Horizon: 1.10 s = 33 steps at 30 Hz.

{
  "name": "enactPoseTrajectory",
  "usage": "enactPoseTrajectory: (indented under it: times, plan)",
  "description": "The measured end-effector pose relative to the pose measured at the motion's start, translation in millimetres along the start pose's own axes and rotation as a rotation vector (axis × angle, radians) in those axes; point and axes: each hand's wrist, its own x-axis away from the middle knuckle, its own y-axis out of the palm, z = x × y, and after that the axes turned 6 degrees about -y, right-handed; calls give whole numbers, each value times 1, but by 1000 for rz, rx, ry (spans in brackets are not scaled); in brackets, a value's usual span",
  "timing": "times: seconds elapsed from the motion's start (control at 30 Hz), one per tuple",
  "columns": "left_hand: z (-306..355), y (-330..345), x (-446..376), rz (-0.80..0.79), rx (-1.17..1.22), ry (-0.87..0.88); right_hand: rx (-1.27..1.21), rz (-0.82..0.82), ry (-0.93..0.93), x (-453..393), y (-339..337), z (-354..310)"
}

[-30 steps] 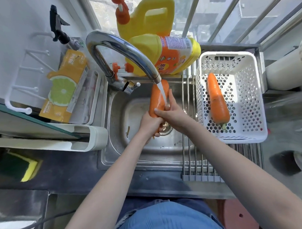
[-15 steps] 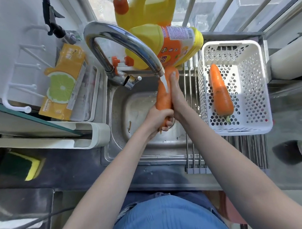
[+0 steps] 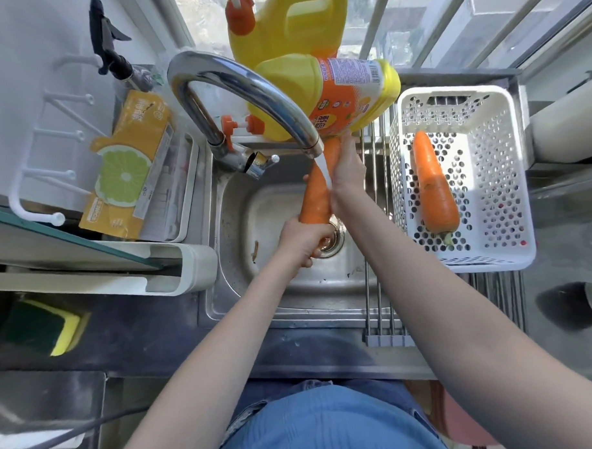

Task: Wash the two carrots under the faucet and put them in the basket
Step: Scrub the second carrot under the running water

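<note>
My left hand (image 3: 300, 239) grips the thick end of a carrot (image 3: 317, 196) over the sink (image 3: 290, 285), fingers curled round it just above the drain (image 3: 333, 238). The carrot runs up and away from that grip, its thin end reaching toward the spout of the faucet (image 3: 249, 91), and the water stream (image 3: 324, 169) falls along its upper half. My right hand (image 3: 348, 165) lies against the carrot's right side, higher up than the left, near the tip; the fingers look fairly straight and pressed along it rather than wrapped, though the far side of the hand is hidden from me. So the carrot sits between my two hands, held at the bottom and touched at the top. The second carrot (image 3: 434, 186) lies in the white basket (image 3: 501, 183) to the right of the sink, thin end pointing away from me, well apart from both hands.
</note>
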Motion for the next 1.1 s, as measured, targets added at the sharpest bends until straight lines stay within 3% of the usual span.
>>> enactPoseTrajectory:
  times: [0.07,0.2,0.37,0.43,0.57,0.67,0.77,0.87,0.93,1.1]
  plan:
    - [-5,6,0,197,-127,143,75,71,-71,-4,6,4]
    - [-15,3,3,404,-313,283,104,85,-68,-1,12,3]
    - [-22,1,-7,534,-572,386,142,66,-88,5,10,-6]
    - [-23,0,-13,437,-468,378,212,41,-143,2,12,-8]
    - [-21,-6,-19,52,-29,325,385,-61,-252,2,17,-7]
    - [-11,-8,-12,-239,402,101,468,-204,-120,1,16,-11]
    - [-6,-14,-9,-423,517,-14,353,-305,46,3,3,-12]
    - [-2,-16,-6,-521,539,-53,221,-438,272,5,-8,-14]
    - [3,-12,-4,-544,568,-82,227,-490,322,0,-9,-20]
    - [7,3,-8,-327,457,-34,322,-264,231,5,9,-24]
